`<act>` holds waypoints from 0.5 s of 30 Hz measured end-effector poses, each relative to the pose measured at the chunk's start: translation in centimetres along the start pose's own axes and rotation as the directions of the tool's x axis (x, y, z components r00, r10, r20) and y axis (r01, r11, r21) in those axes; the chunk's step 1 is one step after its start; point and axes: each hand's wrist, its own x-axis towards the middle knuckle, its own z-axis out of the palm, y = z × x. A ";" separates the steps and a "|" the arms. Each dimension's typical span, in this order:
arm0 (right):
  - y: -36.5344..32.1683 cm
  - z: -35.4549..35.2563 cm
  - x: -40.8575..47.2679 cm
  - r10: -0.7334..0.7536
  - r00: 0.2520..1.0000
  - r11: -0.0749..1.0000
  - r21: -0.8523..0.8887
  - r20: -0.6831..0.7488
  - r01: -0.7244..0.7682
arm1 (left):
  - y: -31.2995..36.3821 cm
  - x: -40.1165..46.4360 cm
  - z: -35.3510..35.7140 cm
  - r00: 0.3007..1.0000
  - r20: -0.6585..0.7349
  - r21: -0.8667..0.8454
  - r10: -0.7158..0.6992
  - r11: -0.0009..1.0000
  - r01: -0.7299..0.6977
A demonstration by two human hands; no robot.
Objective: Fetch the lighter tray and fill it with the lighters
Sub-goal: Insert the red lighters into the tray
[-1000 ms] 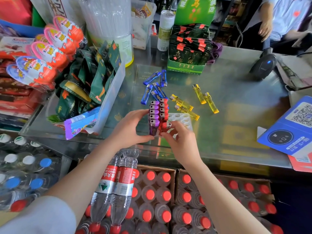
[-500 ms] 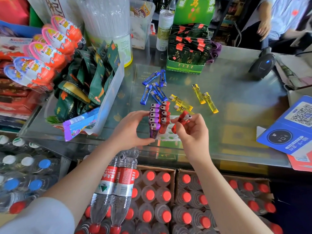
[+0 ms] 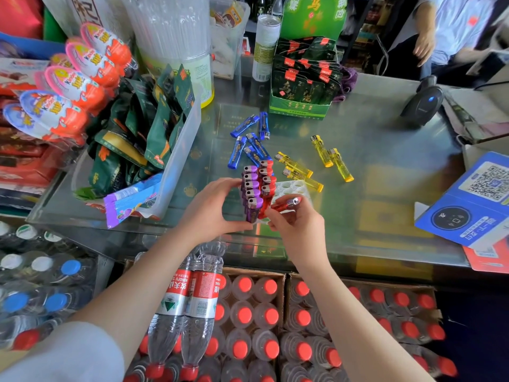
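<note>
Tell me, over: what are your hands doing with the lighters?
Left hand steadying tray. Right hand holds red lighter. Blue lighters, yellow lighters loose. Nothing blocking.

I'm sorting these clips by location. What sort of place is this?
Most likely a small shop's checkout counter. A barcode scanner and a QR payment stand sit on the glass counter, with chocolate eggs displayed beside it and cases of bottled water below.

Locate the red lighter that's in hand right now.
In the head view, the red lighter is pinched in the right hand, lying nearly flat just right of the upright red and purple lighters in the white lighter tray, near the glass counter's front edge.
</note>
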 end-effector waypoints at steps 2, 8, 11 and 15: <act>-0.4 0.1 0.1 -0.070 0.997 0.991 -0.118 -0.010 0.069 | 0.0 0.0 0.0 1.000 0.003 -0.006 0.002 1.000 -0.002; 0.0 0.4 0.7 -0.183 0.983 0.927 -0.328 0.025 0.181 | 0.0 0.0 0.0 1.000 0.003 -0.013 -0.001 1.000 0.001; 0.3 0.6 1.0 -0.254 0.961 0.863 -0.424 0.108 0.275 | 0.0 0.0 0.0 1.000 0.001 -0.020 -0.010 1.000 0.010; 0.4 0.4 0.7 -0.353 0.921 0.693 -0.616 0.163 0.374 | 0.0 0.0 0.0 1.000 0.002 -0.010 -0.011 1.000 0.011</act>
